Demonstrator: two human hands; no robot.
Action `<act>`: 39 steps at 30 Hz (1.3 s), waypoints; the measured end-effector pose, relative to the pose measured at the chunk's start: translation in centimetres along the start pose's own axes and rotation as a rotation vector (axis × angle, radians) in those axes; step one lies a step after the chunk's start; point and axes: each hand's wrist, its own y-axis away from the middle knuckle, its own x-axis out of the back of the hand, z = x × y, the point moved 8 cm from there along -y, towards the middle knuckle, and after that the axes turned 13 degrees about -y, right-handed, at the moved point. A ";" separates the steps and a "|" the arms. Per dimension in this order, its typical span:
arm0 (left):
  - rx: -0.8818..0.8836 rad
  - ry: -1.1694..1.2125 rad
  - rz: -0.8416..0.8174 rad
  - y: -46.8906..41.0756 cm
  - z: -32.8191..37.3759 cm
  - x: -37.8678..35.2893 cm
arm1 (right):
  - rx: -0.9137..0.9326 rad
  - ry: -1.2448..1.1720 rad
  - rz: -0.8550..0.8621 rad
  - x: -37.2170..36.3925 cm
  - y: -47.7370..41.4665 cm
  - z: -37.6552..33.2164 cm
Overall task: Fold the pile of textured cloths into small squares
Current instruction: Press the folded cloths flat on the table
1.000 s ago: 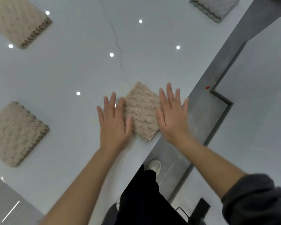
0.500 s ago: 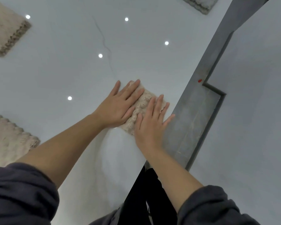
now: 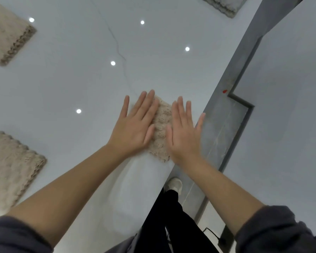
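Cloth [image 3: 161, 128] is lying folded small at the table's [image 3: 80, 79] near edge. Left hand [image 3: 133, 130] and right hand [image 3: 184, 136] are pressing flat on it, fingers straight and slightly spread. Right hand is blurring; its little finger seems to be overhanging the edge. A stack [image 3: 11, 167] is sitting well apart, left.

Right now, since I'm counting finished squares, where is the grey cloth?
Head view: the grey folded cloth lies at the top edge, right of centre, on the white table near its right edge.
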 end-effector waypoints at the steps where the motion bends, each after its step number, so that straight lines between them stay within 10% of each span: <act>1: -0.002 -0.018 -0.007 0.2 0.7 -0.4 | 0.037 0.046 -0.036 -0.5 -0.2 0.0; 39: 0.405 0.108 -0.132 -23.2 13.0 2.0 | 0.125 0.089 -0.323 20.2 -18.0 22.4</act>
